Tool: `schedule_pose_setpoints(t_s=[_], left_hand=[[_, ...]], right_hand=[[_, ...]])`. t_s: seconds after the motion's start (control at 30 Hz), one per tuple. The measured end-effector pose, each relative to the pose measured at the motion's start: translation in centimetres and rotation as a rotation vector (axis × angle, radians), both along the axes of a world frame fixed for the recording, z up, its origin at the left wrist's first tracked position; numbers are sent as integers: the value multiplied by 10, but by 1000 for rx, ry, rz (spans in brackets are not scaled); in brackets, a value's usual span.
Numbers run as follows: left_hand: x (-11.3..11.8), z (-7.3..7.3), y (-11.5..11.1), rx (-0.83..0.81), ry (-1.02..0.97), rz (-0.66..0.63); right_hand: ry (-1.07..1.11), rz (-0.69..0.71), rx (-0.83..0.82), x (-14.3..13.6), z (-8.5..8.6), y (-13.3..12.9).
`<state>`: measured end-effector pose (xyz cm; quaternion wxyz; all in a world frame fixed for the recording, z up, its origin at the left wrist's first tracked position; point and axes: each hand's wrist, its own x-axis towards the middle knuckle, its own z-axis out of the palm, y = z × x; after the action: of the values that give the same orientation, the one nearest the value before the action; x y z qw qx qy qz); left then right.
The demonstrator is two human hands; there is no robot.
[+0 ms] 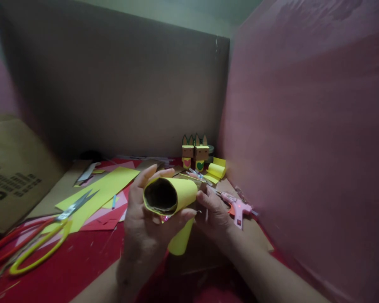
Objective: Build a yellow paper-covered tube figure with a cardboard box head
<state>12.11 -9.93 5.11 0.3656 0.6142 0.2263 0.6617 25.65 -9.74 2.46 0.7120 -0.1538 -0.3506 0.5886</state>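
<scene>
My left hand is wrapped round a cardboard tube covered in yellow paper, its dark open end facing me. My right hand closes on the tube's far end, thumb and fingers against the yellow paper. Below the tube, a loose piece of yellow paper hangs between my hands; whether it joins the tube's wrapping I cannot tell. Just right of my right hand lies a pink glue gun with a small red light, on a brown cardboard sheet.
Scissors with red and yellow handles lie at left on yellow paper sheets and pink scraps. Two cardboard figures with paper hearts stand behind, beside a curled yellow paper. A pink wall rises at right, a cardboard box at left.
</scene>
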Motion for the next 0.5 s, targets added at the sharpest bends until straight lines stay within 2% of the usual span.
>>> schedule_pose_setpoints(t_s=[0.13, 0.33, 0.5], left_hand=[[4, 1, -1, -7, -24, 26], [5, -2, 0, 33, 3, 72], [4, -2, 0, 70, -9, 72]], right_hand=[[-19, -59, -3, 1, -3, 0], [-20, -62, 21, 1, -7, 2], [-31, -71, 9, -2, -2, -2]])
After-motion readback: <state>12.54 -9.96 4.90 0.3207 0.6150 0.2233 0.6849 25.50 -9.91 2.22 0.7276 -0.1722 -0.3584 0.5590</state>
